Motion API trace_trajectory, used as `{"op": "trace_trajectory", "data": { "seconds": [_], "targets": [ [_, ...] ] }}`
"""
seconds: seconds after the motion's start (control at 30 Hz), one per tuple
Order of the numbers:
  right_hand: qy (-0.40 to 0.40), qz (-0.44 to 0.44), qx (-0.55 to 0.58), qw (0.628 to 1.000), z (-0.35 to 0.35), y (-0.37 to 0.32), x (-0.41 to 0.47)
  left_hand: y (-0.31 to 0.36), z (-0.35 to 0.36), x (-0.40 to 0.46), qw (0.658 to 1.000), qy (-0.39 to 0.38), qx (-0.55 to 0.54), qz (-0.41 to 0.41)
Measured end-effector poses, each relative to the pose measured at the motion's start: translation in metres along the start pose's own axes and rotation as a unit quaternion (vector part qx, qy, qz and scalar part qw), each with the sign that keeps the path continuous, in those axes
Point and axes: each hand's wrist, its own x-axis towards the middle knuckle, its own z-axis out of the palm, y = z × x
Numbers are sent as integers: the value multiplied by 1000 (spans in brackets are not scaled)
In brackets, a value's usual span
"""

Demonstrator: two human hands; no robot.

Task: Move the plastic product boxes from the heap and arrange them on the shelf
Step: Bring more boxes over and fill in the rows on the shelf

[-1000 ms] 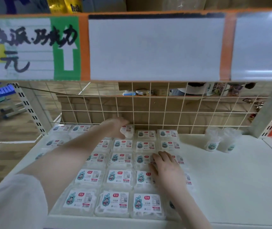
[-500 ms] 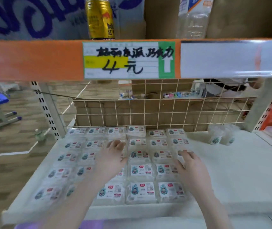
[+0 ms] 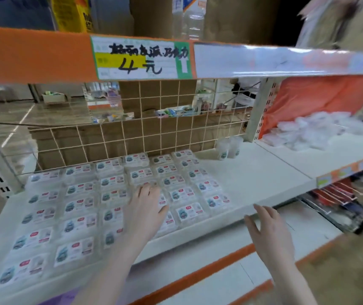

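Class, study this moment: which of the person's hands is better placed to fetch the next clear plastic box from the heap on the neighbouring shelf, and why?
Probably the right hand: it hangs open off the shelf front, nearer the heap of clear plastic boxes at right. The left hand rests on the arranged labelled boxes.

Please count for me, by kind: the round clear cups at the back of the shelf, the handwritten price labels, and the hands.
Round clear plastic cups: 2
White handwritten price label: 1
Hands, left hand and right hand: 2
Total: 5

White shelf (image 3: 253,186) carries gridded plastic product boxes (image 3: 119,194) and two cups (image 3: 229,148).
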Motion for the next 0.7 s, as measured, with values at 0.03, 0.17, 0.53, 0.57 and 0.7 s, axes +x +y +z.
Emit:
{"op": "trace_trajectory", "data": {
  "seconds": [0.03, 0.17, 0.53, 0.57, 0.7],
  "targets": [
    [9, 9, -1, 1000, -6, 7, -1, 10, 2, 2, 1000, -2, 0, 9],
    [36, 30, -4, 999, -27, 33, 2, 54, 9, 11, 999, -7, -13, 49],
    [85, 63, -36, 994, -98, 182, 61, 257, 60, 68, 988, -15, -53, 144],
    [87, 59, -40, 994, -105, 201, 69, 279, 66, 73, 987, -16, -54, 148],
    [83, 67, -57, 993, -134, 267, 101, 357, 87, 92, 986, -14, -58, 156]
  ]
}}
